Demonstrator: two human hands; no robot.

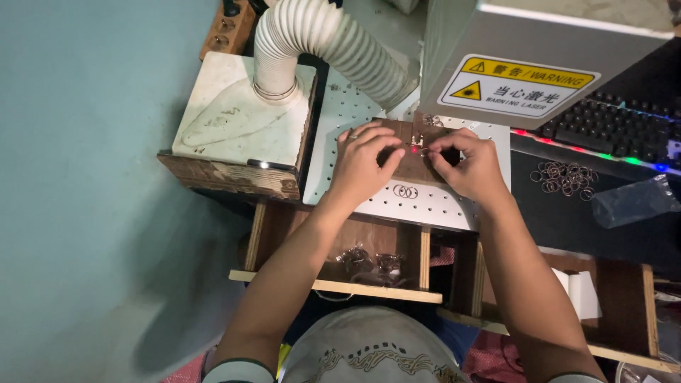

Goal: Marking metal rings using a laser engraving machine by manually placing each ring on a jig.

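Nearest the camera, a wooden tray (pixel 369 273) with plank dividers holds a tangle of small metal pieces (pixel 369 261); its pale front rail runs straight across below them. Beyond it lies a white perforated plate (pixel 425 202), flat and dotted with holes, with three small rings (pixel 406 191) lying in a row near its front edge. On the plate sits a dark wooden block (pixel 411 159), matte and rectangular, and both hands meet over it. The left hand (pixel 363 162) has its fingers curled together, tips pinched down at the block's middle; the right hand (pixel 464 164) mirrors it from the other side, thumb and fingers pinched close. Between the two sets of fingertips lies a tiny ring (pixel 420 150), touched by a red light spot; whether either hand actually grips it cannot be told. Room is tight here: a grey metal housing (pixel 539 64) with a yellow warning label overhangs the block just behind the hands. To the left a worn white box (pixel 227 120) with a ribbed, pale hose (pixel 326 42) crowds the plate's edge. To the right, on a dark table (pixel 567 220), a loose heap of thin coppery rings (pixel 566 177) lies well apart from the hands, a black keyboard (pixel 610 128) beyond it.
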